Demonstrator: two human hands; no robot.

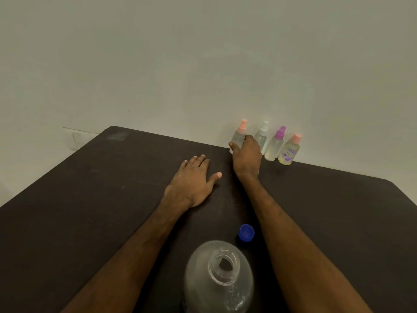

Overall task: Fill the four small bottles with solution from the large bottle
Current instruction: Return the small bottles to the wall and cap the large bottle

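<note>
A: Item one, the large bottle (218,279)?
B: Clear, upright, nearest the person, between the two forearms. Mouth open; its blue cap (246,232) lies on the table (90,199) just beside it, presumably set aside so pouring can begin

A: Items two to five?
B: Four small bottles in a row at the far edge, against the wall (203,64), all capped: salmon-capped sprayer (238,134), white-capped sprayer (262,134), purple-capped sprayer (275,145), printed bottle (289,152). Fill levels cannot be told

A: Right hand (247,154)?
B: Extended to the salmon-capped sprayer, thumb on one side and fingers curled round the other, gripping its body. Likely meant to fetch it nearer, since it stands well apart from the large bottle

A: Left hand (191,179)?
B: Flat on the table, fingers straight and spread, holding nothing; probably bracing the reach

A: Stage?
B: Early, by my reading: small caps on, no small bottle yet beside the large bottle
</note>
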